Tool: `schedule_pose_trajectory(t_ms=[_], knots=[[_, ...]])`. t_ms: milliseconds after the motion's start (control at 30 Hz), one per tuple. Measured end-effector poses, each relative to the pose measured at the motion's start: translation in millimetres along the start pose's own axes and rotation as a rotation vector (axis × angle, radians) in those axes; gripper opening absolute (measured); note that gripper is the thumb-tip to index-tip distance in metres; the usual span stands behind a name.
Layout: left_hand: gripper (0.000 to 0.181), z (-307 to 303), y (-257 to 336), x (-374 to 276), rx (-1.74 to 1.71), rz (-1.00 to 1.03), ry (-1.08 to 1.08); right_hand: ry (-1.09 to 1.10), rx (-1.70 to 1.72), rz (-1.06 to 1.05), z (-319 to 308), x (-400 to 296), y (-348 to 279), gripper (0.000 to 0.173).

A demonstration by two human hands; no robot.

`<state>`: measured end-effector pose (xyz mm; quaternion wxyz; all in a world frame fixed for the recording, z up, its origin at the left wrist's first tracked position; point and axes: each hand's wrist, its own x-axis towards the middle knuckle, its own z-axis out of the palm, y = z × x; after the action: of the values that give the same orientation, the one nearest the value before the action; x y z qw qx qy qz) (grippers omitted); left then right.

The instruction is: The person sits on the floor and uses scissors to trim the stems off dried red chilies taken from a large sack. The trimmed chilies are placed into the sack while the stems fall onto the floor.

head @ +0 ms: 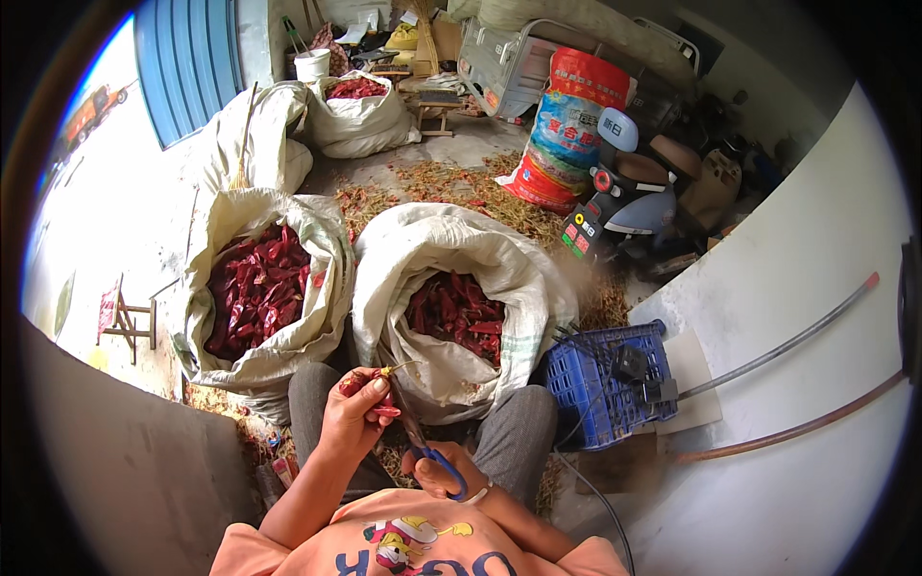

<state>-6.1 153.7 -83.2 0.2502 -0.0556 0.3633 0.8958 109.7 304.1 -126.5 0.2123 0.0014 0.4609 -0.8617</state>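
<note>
Several dried red chili peppers are pinched in my left hand, above my left knee. A thin, pale stem sticks out beyond my fingertips. My right hand grips scissors with blue handles, their blades pointing up beside the peppers. Whether the blades touch the stem cannot be told. Just beyond my hands stands a white woven sack with a rolled rim, red chilies inside it. To its left, a second woven sack holds more dark red chilies.
A blue plastic crate with a black cable stands by my right knee. Stems and scraps litter the floor. Further off are a fertilizer sack, a parked scooter and another chili sack. A folding stool stands left.
</note>
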Motion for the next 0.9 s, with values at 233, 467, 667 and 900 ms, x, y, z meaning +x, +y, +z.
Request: schedule_pose_trajectory(t_ms=[233,467,667,900], knots=[[0.023,-0.1,-1.0,-0.7,-0.087,-0.15,-0.06,-0.108,0.113,0.054,-3.9,0.2,16.6,0.06],[0.019,-6.6,-3.3,-3.5,-0.055,-0.097,-0.077,0.043,-0.079,-0.013,-7.1,-9.2,10.2,0.055],[0.014,-20.6,7.9,-4.9,0.216,0.027,-0.089,0.363,-1.117,-0.22,-15.5,-20.5,-24.3,0.048],[0.012,-26.5,-4.0,-10.1,0.307,-0.047,-0.184,0.379,-1.305,-0.354,-6.2,-5.3,-43.8,0.06]])
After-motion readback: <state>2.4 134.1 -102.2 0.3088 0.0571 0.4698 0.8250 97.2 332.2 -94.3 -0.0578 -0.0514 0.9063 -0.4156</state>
